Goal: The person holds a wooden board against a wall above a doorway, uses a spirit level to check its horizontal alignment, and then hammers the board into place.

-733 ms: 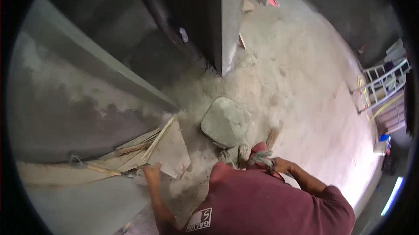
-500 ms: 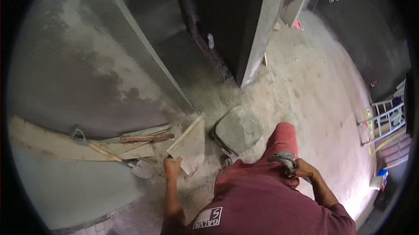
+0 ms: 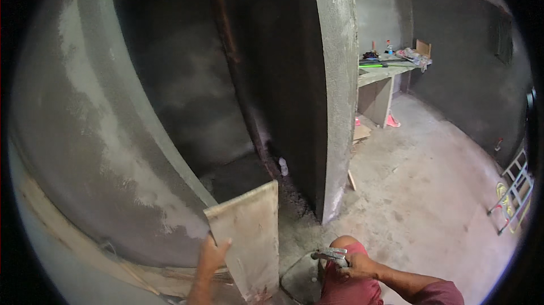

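My left hand [image 3: 211,255] grips the left edge of a pale, flat wooden board [image 3: 249,237], thumb across its face. The board stands upright and slightly tilted in front of the wall corner, with reddish stains near its bottom. Over my right knee, my right hand [image 3: 358,265] is closed around a grey metal hand tool [image 3: 331,255]; its exact kind is hard to make out. Between the board and my red-clad leg [image 3: 354,291] sits a rounded, mortar-grey tub [image 3: 301,276], partly hidden by the leg and tool.
Two plastered wall ends [image 3: 334,90] frame a dark recess, with a small whitish object [image 3: 283,166] at its floor. A cluttered counter [image 3: 391,70] stands at the far right. A metal ladder [image 3: 515,192] lies near the right wall. Planks [image 3: 170,279] lie along the left wall's foot.
My view has tilted up, showing more of the counter and recess. The board has come upright and risen in my left hand. My right hand still holds the tool near my knee.
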`<state>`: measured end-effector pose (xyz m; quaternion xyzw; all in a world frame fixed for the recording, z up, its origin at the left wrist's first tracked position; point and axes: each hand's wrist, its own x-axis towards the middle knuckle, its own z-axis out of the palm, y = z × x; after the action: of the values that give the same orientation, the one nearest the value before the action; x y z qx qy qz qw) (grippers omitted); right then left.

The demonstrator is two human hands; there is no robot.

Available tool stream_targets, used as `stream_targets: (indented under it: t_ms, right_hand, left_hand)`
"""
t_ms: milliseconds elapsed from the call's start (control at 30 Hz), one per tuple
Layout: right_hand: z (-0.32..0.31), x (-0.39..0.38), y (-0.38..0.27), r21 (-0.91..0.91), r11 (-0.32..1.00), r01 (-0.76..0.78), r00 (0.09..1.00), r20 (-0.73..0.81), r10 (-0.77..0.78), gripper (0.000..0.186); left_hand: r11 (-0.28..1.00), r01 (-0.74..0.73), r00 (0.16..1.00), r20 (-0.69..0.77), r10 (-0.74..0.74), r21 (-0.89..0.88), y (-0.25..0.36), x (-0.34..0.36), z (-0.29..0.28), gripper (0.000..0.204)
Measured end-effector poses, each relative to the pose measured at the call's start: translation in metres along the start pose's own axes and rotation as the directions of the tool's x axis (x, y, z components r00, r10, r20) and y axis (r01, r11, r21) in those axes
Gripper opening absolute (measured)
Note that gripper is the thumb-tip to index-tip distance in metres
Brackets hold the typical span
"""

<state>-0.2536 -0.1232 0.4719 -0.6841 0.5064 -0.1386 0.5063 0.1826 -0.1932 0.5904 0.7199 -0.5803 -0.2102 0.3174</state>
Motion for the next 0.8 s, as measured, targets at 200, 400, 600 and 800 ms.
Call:
stream_targets:
  t_ms: [200, 400, 600, 800]
  right_hand:
    - [-0.062, 0.070, -0.028, -0.269, 0.852, 0.449, 0.804, -0.294, -0.517, 0.047]
    - [-0.065, 0.069, -0.018, 0.307, 0.938, -0.164, 0.963, -0.156, 0.219, 0.048]
    - [-0.236, 0.041, -0.191, -0.081, 0.951, 0.297, 0.905, -0.295, -0.308, 0.053]
    - [-0.347, 0.032, -0.439, -0.006, 0.924, 0.382, 0.867, -0.344, -0.361, 0.055]
  left_hand:
    - [0.991, -0.133, 0.989, 0.065, 0.134, -0.024, 0.179, 0.109, -0.107, 0.046]
    - [0.987, 0.122, 0.978, 0.158, -0.138, 0.107, 0.275, 0.135, -0.161, 0.043]
    - [0.979, -0.124, 0.988, 0.114, 0.106, 0.160, 0.265, 0.143, -0.147, 0.052]
    - [0.964, -0.188, 0.939, 0.323, 0.120, 0.188, 0.294, 0.163, -0.179, 0.056]
